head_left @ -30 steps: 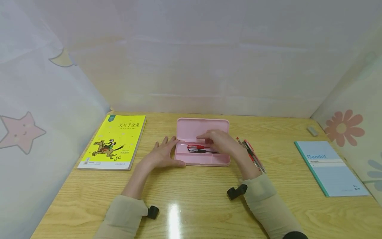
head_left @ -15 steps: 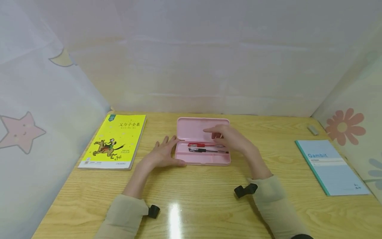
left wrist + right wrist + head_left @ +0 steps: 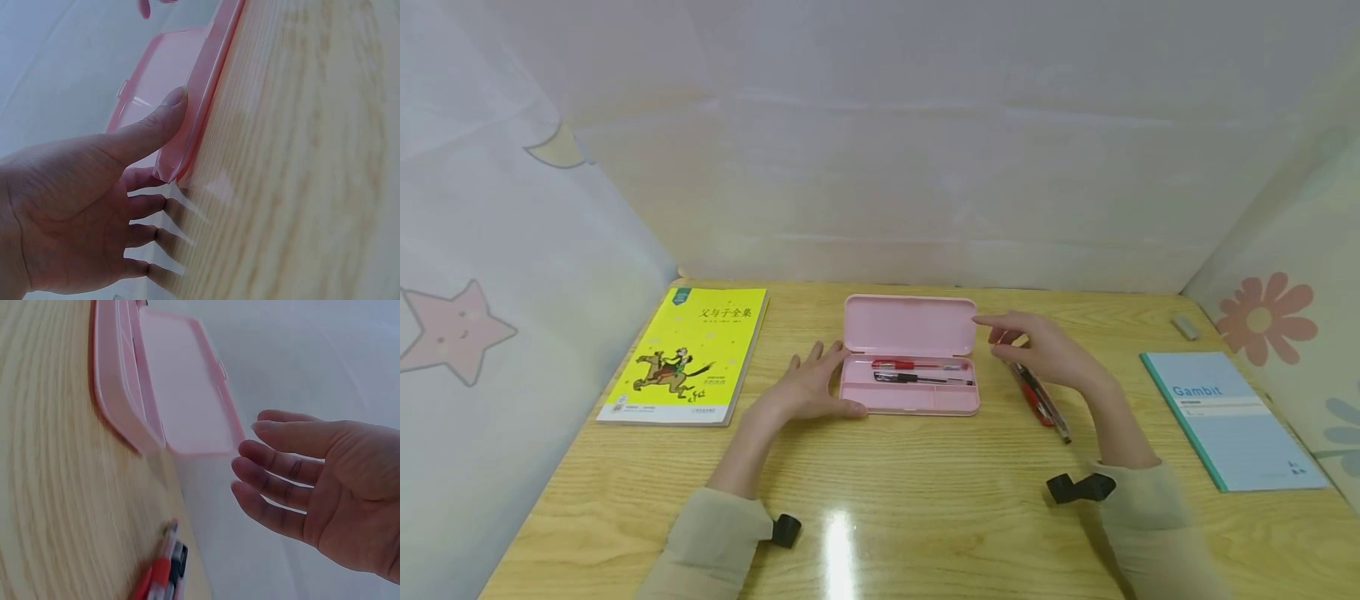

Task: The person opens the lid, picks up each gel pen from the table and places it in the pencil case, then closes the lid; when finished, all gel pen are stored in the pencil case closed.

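Bracing pink pencil case (image 3: 891, 400) on desk (image 3: 895, 492) w/ L grip (image 3: 808, 390): thumb by near wall, fingers spread round L end, not clamped. R grip (image 3: 1037, 346) holds nada, thumb & fingers apart, over far end of loose pens (image 3: 1037, 403) just R of case. Red pen (image 3: 895, 364) & black pen (image 3: 895, 377) lie in back compt. Pens prob. light, stiff, slick; pinch mid-barrel. Case looks light plastic, might slide; hold by side wall, not lid (image 3: 910, 325).
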`<state>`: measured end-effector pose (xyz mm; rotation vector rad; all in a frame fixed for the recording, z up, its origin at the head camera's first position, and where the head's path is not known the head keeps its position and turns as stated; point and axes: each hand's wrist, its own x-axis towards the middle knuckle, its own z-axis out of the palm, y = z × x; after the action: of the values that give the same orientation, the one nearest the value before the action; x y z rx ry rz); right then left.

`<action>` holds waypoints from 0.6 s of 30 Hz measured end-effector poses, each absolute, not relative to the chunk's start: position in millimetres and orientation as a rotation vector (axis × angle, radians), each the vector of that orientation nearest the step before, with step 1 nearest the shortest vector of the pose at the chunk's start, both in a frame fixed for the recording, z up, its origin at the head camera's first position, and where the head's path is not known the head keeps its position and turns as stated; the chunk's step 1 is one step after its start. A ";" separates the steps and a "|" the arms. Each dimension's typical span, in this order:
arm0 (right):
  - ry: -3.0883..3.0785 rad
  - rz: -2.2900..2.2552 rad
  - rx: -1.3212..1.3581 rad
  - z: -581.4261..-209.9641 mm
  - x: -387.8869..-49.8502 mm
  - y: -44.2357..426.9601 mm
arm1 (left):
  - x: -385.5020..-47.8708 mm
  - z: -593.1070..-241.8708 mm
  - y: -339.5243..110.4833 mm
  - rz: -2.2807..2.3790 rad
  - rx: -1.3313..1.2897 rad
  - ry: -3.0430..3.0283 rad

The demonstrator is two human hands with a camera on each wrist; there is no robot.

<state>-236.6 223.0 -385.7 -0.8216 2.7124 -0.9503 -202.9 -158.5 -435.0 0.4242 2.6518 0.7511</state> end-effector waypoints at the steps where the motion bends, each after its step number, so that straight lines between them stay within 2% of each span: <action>1: 2.715 -0.948 -0.806 -386.2 -235.9 227.5 | -202.9 -435.2 -158.6 0.750 0.427 2.653; 18: 2.563 -1.039 -0.621 -396.4 -232.2 290.0 | -203.4 -434.9 -159.2 0.741 0.435 2.651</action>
<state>-232.2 290.0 -396.4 -0.6213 2.5627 -1.0386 -203.4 -159.2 -434.9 0.4348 2.6514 0.7415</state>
